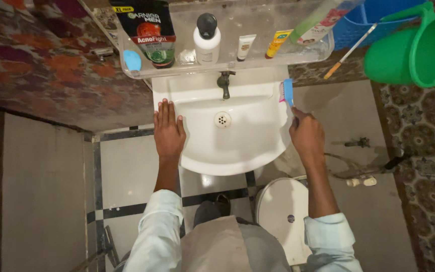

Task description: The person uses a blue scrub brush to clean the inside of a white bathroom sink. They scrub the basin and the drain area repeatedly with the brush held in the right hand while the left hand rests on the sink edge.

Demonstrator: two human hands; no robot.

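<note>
Hands are well apart: the left hand (169,132) lies flat and spread on the rim of the white ceramic washbasin (237,156), while the right hand (306,137) is closed around a blue plastic brush (288,92) held at the basin's right edge, below the clear shelf (258,65).

Green jug (413,48) hangs beside cluttered shelf (237,68).
</note>
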